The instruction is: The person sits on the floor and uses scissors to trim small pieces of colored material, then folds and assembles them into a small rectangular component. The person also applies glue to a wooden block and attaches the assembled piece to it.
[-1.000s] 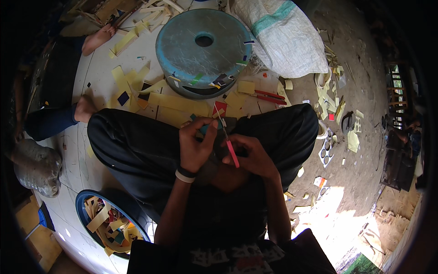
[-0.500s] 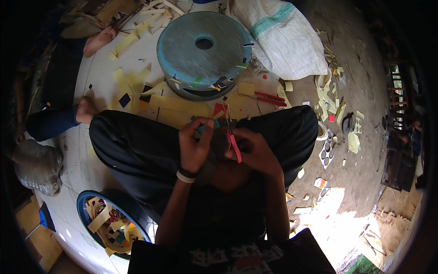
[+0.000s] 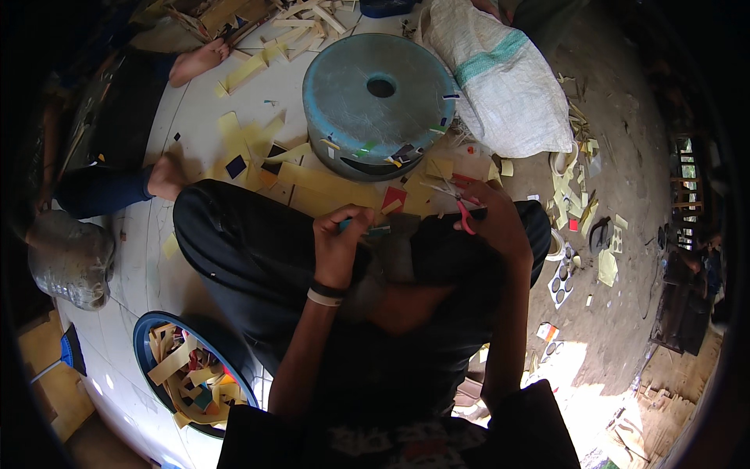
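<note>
One pair of pink-handled scissors [image 3: 462, 210], right hand [image 3: 500, 223] gripping near the tiled floor's [image 3: 199, 117] right edge: looks light, rigid, best held by the loops [image 3: 469, 227]; left hand's [image 3: 337, 246] fingers pinch a flimsy-looking teal scrap [image 3: 344, 224].

**Left hand [image 3: 336, 242] pinching, right hand [image 3: 500, 221] gripping**

Both hands are sitting apart in front of the body. The left hand is pressing its thumb toward its bent fingers in a tight pinch. The left wrist [image 3: 327, 291] is lying nearly in line with the left forearm [image 3: 302, 359], which is slanting forward and inward. The right hand is sitting slightly farther forward, its fingers curling in a grip and pointing inward. The right wrist [image 3: 515, 255] is bending a little toward the left, while the right forearm [image 3: 508, 336] is pointing almost straight ahead.
</note>
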